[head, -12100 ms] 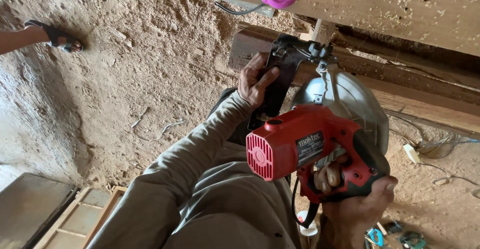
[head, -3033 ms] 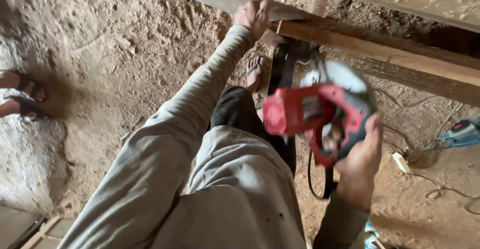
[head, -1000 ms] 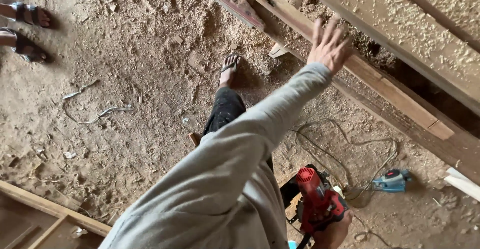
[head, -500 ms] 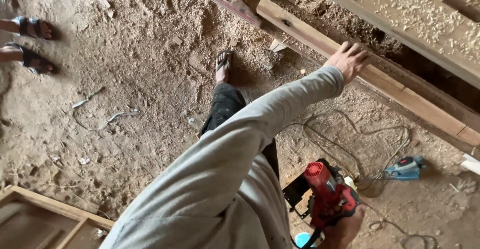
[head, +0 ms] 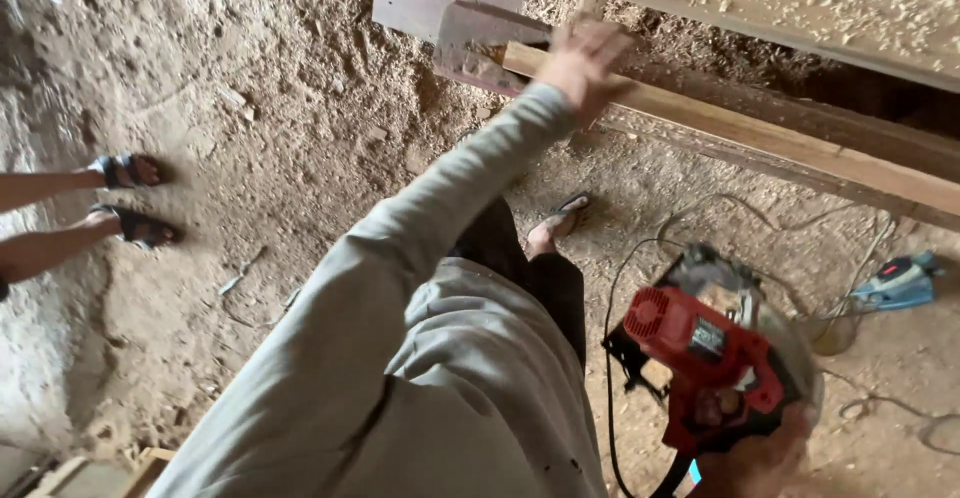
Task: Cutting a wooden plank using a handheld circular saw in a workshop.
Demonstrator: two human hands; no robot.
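Red circular saw (head: 715,358) low in gripping right hand (head: 750,463); left hand (head: 583,58) outstretched, open on wooden plank (head: 760,138).

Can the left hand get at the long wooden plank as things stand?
Probably yes: the left hand is already stretched out over the near end of the long wooden plank, with nothing between them. It is blurred, so contact is unclear.

Soft, even daylight; raised left hand (head: 585,58) motion-blurred.
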